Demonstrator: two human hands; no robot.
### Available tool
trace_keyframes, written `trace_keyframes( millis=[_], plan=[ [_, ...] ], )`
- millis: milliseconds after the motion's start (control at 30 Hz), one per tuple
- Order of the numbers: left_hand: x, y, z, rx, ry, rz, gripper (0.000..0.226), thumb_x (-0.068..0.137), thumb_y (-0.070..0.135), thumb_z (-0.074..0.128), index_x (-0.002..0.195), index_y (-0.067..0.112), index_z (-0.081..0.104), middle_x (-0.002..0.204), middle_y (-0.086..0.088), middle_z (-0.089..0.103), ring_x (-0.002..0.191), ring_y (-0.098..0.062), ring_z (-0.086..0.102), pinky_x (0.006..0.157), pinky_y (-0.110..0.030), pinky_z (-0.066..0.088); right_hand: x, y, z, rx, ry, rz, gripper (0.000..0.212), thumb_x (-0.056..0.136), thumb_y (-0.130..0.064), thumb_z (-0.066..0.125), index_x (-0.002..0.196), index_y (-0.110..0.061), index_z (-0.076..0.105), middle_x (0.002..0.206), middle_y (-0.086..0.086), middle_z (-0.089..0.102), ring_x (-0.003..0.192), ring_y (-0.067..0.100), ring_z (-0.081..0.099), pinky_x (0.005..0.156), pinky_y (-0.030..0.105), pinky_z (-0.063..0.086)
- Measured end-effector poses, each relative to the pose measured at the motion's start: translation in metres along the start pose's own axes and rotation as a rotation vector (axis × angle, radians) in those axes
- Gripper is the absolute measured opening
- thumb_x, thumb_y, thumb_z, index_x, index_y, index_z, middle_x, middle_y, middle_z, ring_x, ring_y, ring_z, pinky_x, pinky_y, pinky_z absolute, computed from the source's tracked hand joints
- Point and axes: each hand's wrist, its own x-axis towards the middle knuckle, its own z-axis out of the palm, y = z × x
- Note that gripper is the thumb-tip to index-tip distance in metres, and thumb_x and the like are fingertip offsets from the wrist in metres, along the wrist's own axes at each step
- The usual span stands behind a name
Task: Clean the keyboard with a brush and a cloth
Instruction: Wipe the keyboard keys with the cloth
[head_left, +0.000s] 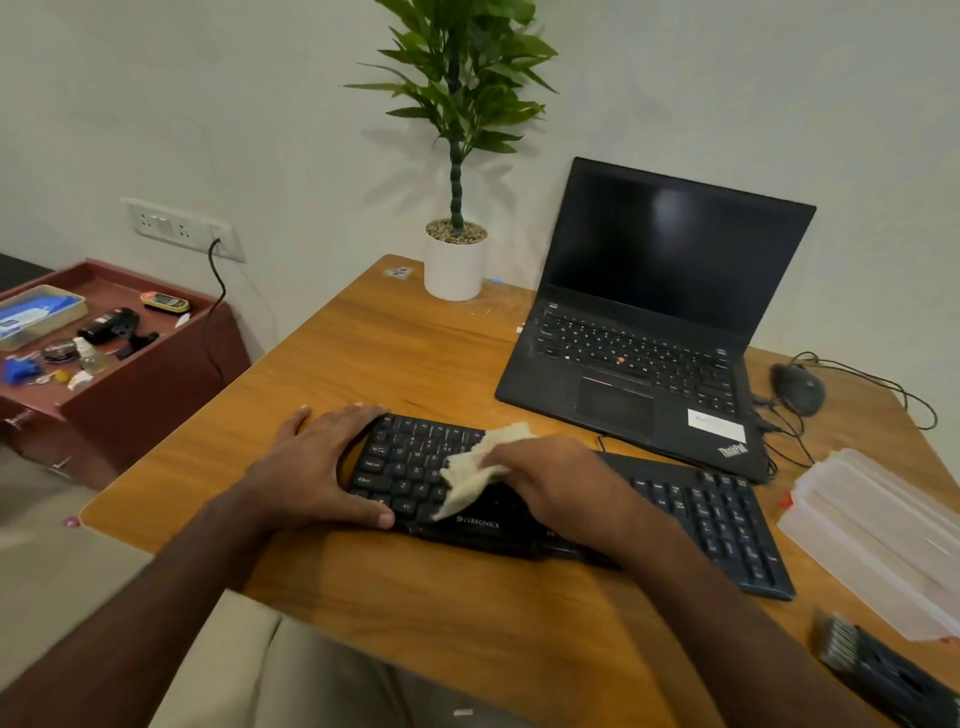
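Your left hand (324, 467) curls round the left end of the keyboard (415, 462), thumb at the near edge and fingers over the far edge, steadying it on the desk (415, 353). The keyboard looks light and stiff, so it will likely slide unless you keep that end pinned; hold it by the frame, not the keys, which give under pressure. Mid-board, your right hand (550, 483) grips the cloth (480, 467), bunched under curled fingers and pressed on the keys. It is soft and limp, so keep it wadded to push into the gaps. The brush (878, 665) lies untouched near the desk's right front corner, well apart from both hands.
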Motion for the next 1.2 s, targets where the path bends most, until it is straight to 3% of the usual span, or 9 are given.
trace_keyframes(
  millis=[167, 267, 467, 567, 667, 800, 1000, 1100, 1200],
  plan=[
    [0.001, -0.001, 0.001, 0.011, -0.013, -0.001, 0.131, 0.047, 0.098, 0.059, 0.155, 0.043, 0.008, 0.163, 0.008, 0.022, 0.145, 0.003, 0.009, 0.122, -0.043, -0.011, 0.028, -0.018, 0.007, 0.258, 0.467, 0.074, 0.019, 0.102, -0.019, 0.051, 0.103, -0.015, 0.069, 0.089, 0.003, 0.071, 0.075, 0.016, 0.063, 0.066, 0.037, 0.056],
    [0.002, -0.002, 0.002, 0.032, 0.007, -0.008, 0.13, 0.046, 0.099, 0.056, 0.154, 0.039, 0.016, 0.161, 0.006, 0.028, 0.143, 0.001, 0.015, 0.123, -0.044, -0.009, 0.047, -0.059, 0.026, 0.295, 0.629, -0.002, 0.026, 0.099, -0.01, 0.054, 0.119, -0.01, 0.07, 0.108, 0.006, 0.075, 0.091, 0.017, 0.07, 0.082, 0.026, 0.058],
    [0.001, -0.002, 0.002, -0.004, 0.007, 0.031, 0.128, 0.049, 0.098, 0.058, 0.156, 0.039, 0.019, 0.161, 0.016, 0.027, 0.147, 0.006, 0.011, 0.122, -0.046, -0.007, 0.055, -0.09, 0.056, -0.067, 0.024, -0.137, 0.044, 0.093, -0.02, 0.064, 0.136, -0.021, 0.057, 0.149, 0.006, 0.051, 0.144, 0.024, 0.039, 0.121, 0.042, 0.025],
    [0.002, -0.003, 0.002, 0.008, -0.004, 0.001, 0.131, 0.046, 0.098, 0.059, 0.156, 0.042, 0.013, 0.162, 0.011, 0.026, 0.148, 0.002, 0.011, 0.122, -0.046, -0.008, 0.036, -0.072, 0.037, -0.054, 0.038, -0.036, 0.04, 0.102, -0.02, 0.05, 0.14, -0.027, 0.054, 0.158, 0.003, 0.04, 0.143, 0.026, 0.04, 0.12, 0.04, 0.026],
    [0.002, -0.002, 0.001, 0.019, -0.023, -0.019, 0.132, 0.046, 0.099, 0.058, 0.155, 0.043, 0.009, 0.163, 0.009, 0.022, 0.149, -0.003, 0.012, 0.123, -0.045, -0.009, 0.008, -0.047, 0.013, -0.078, 0.049, -0.007, 0.036, 0.105, -0.019, 0.043, 0.137, -0.028, 0.057, 0.151, 0.0, 0.05, 0.135, 0.024, 0.048, 0.114, 0.041, 0.035],
    [0.002, -0.001, 0.002, 0.027, -0.029, -0.025, 0.131, 0.048, 0.097, 0.059, 0.155, 0.043, 0.006, 0.164, 0.007, 0.019, 0.149, -0.006, 0.013, 0.122, -0.043, -0.011, -0.023, 0.0, -0.008, -0.111, 0.077, 0.083, 0.025, 0.102, -0.025, 0.047, 0.116, -0.033, 0.067, 0.11, -0.005, 0.07, 0.101, 0.018, 0.063, 0.084, 0.037, 0.051],
    [0.002, 0.0, 0.002, 0.027, -0.028, -0.027, 0.132, 0.047, 0.099, 0.056, 0.155, 0.043, 0.006, 0.164, 0.005, 0.019, 0.15, -0.008, 0.012, 0.122, -0.045, -0.01, 0.008, -0.001, 0.0, 0.186, 0.471, 0.17, 0.018, 0.101, -0.017, 0.052, 0.105, -0.018, 0.069, 0.09, 0.0, 0.071, 0.076, 0.015, 0.063, 0.066, 0.034, 0.054],
    [0.002, 0.001, 0.001, 0.033, -0.025, -0.03, 0.132, 0.046, 0.099, 0.054, 0.155, 0.041, 0.008, 0.165, 0.004, 0.019, 0.15, -0.008, 0.012, 0.123, -0.044, -0.01, 0.034, -0.041, 0.019, 0.239, 0.545, 0.065, 0.026, 0.1, -0.008, 0.052, 0.119, -0.011, 0.07, 0.109, 0.006, 0.074, 0.092, 0.019, 0.069, 0.08, 0.034, 0.058],
    [0.002, 0.0, 0.003, 0.02, -0.008, -0.012, 0.131, 0.047, 0.099, 0.055, 0.156, 0.041, 0.012, 0.164, 0.006, 0.023, 0.15, -0.005, 0.011, 0.122, -0.047, -0.008, 0.047, -0.073, 0.042, 0.047, 0.225, -0.052, 0.037, 0.099, -0.009, 0.051, 0.133, -0.017, 0.061, 0.138, 0.006, 0.062, 0.128, 0.023, 0.056, 0.111, 0.038, 0.041]
  ],
)
